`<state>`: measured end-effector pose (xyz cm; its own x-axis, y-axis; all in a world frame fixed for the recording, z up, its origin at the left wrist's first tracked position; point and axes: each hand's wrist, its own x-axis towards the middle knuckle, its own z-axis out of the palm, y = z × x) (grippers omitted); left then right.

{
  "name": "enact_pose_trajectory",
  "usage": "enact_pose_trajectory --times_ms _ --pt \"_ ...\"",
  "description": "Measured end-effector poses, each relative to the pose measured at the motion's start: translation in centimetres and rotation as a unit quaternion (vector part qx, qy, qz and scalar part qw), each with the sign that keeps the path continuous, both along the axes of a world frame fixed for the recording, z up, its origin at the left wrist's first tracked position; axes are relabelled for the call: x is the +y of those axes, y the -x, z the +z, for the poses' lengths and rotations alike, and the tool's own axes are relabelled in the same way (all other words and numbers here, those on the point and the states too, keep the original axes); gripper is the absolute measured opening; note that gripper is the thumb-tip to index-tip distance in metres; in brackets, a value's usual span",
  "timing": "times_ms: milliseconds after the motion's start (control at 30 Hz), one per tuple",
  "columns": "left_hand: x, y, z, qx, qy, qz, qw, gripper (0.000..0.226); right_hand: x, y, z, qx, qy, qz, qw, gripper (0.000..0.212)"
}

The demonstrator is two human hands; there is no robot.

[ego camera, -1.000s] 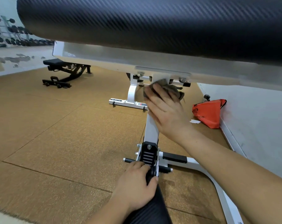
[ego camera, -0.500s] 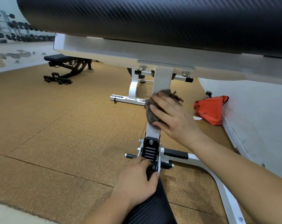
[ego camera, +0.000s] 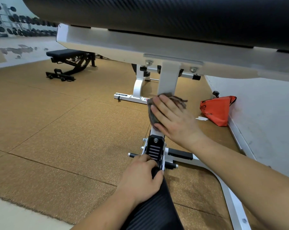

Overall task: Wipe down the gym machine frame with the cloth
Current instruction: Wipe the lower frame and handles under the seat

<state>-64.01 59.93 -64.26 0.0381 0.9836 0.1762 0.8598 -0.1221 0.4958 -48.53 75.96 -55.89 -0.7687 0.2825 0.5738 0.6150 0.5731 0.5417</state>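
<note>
A white steel post (ego camera: 168, 78) of the gym machine frame runs from under the big black pad (ego camera: 173, 15) down to a black end cap (ego camera: 154, 149). My right hand (ego camera: 172, 118) presses a grey-brown cloth (ego camera: 153, 114) flat against the post's lower half, fingers straight across it. My left hand (ego camera: 140, 178) grips the top of a black padded roller (ego camera: 155, 208) just below the end cap, thumb round its right side. Most of the cloth is hidden under my right hand.
An orange bag (ego camera: 217, 110) and a scrap of white paper (ego camera: 201, 119) lie by the grey wall (ego camera: 264, 117) at right. A black bench (ego camera: 69, 63) stands at back left, dumbbell racks (ego camera: 11, 22) behind it. White base legs (ego camera: 230, 196) spread over the brown floor (ego camera: 57, 130).
My right hand has slid the cloth down the white post, from just under the top bracket to its lower half. My left hand has stayed on the black roller.
</note>
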Motion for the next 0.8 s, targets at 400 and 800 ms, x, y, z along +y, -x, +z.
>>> enact_pose_trajectory --times_ms 400,800 --pt "-2.1 0.2 0.7 0.114 0.027 -0.081 0.99 0.063 0.4 0.9 3.5 0.087 -0.018 -0.025 0.996 0.062" --pt "-6.3 -0.2 0.9 0.135 0.031 -0.1 0.985 0.078 -0.8 1.3 7.2 0.052 -0.038 -0.055 0.996 0.07"
